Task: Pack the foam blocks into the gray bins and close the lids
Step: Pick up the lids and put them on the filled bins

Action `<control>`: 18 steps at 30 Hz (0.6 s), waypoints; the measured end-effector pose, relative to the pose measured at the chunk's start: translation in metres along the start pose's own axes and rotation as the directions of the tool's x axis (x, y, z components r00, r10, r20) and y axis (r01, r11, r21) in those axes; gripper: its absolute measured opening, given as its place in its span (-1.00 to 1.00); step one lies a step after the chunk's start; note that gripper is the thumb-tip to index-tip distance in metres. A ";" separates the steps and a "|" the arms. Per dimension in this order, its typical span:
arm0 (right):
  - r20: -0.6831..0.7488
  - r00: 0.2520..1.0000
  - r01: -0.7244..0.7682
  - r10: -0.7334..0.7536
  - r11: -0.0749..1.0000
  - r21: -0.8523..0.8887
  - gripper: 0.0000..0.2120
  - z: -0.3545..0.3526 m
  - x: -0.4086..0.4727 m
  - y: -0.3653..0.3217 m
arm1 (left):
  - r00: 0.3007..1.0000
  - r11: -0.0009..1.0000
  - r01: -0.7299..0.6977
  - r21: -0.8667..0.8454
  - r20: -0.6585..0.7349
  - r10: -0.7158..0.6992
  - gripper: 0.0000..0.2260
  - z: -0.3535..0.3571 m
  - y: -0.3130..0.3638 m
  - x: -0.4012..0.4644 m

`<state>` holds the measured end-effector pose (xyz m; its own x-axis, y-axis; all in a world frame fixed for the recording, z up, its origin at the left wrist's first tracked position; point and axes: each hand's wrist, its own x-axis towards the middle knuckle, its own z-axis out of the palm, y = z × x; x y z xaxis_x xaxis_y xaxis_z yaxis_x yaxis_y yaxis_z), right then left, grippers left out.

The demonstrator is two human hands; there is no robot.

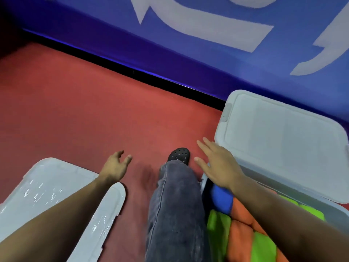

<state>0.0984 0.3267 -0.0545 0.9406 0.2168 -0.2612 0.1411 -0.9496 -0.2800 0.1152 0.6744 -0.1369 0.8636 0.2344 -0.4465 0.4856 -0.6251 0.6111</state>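
A gray bin [340, 210] stands at the lower right with its lid [283, 140] swung up and open toward the wall. Inside lie foam blocks: a blue one [220, 199], orange ones [240, 229] and green ones [217, 227]. My right hand [217, 163] hovers over the bin's near-left corner, fingers straight and spread, holding nothing. At the lower left a second gray bin shows only its lid [47, 191], lying flat and shut. My left hand [115, 165] hangs above the floor just past that lid, fingers loosely curled, empty.
Red carpet [85, 110] covers the floor between the bins. A blue wall [188, 59] with white markings runs along the back above a black skirting strip. My leg in gray jeans [175, 214] and a black perforated shoe [179, 156] stand between the bins.
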 end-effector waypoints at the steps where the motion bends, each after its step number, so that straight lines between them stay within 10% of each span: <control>1: 0.017 1.000 0.008 -0.008 1.000 0.001 -0.38 0.006 0.008 -0.006 | 0.999 0.998 0.046 -0.039 -0.003 -0.046 -0.46 -0.001 -0.014 0.004; 8: 0.142 0.986 0.085 -0.085 0.996 0.001 -0.37 0.039 0.059 -0.041 | 0.930 0.883 0.367 -0.293 0.142 -0.339 -0.70 0.025 -0.105 0.029; 18: 0.246 0.969 0.000 -0.025 0.995 0.102 -0.39 0.089 0.100 -0.023 | 0.894 0.900 0.430 0.070 0.105 -0.435 -0.51 0.090 -0.166 0.081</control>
<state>0.1620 0.3907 -0.1567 0.8319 0.2894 -0.4734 0.1086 -0.9216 -0.3726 0.0923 0.7304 -0.3338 0.5468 0.4036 -0.7336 0.7987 -0.5143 0.3124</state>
